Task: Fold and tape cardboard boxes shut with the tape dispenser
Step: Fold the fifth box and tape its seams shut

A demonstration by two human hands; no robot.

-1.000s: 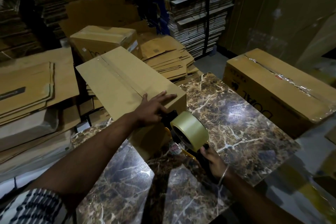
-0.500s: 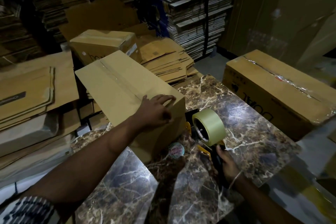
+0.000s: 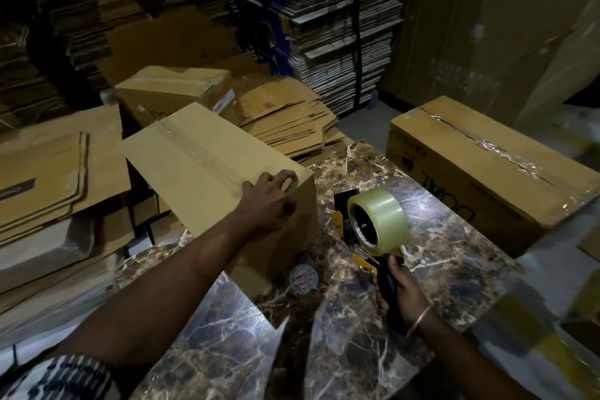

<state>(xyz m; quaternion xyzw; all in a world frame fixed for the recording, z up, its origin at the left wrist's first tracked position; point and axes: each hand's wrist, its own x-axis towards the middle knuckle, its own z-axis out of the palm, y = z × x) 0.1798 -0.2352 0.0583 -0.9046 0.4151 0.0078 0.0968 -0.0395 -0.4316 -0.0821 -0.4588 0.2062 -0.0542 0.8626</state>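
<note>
A closed cardboard box [image 3: 201, 172] lies on the marble table [image 3: 438, 237], with a strip of clear tape along its top seam. My left hand [image 3: 269, 201] rests on the box's near top edge, fingers bent over that edge at the tape's end. To the right of the box, the tape dispenser [image 3: 380, 221], yellow and black with a roll of clear tape, stands clear of it above the table. My right hand [image 3: 402, 286] grips its black handle from below.
A large taped box [image 3: 487, 166] sits at the table's right side. Another taped box [image 3: 172, 88] stands behind. Flattened cartons [image 3: 48, 172] pile up at left and more flattened cartons [image 3: 285, 120] lie behind the table. A round sticker [image 3: 303, 279] lies on the marble.
The dispenser has pulled away from the box's near end and moved right. My left hand's fingers went from flat to bent over the box edge.
</note>
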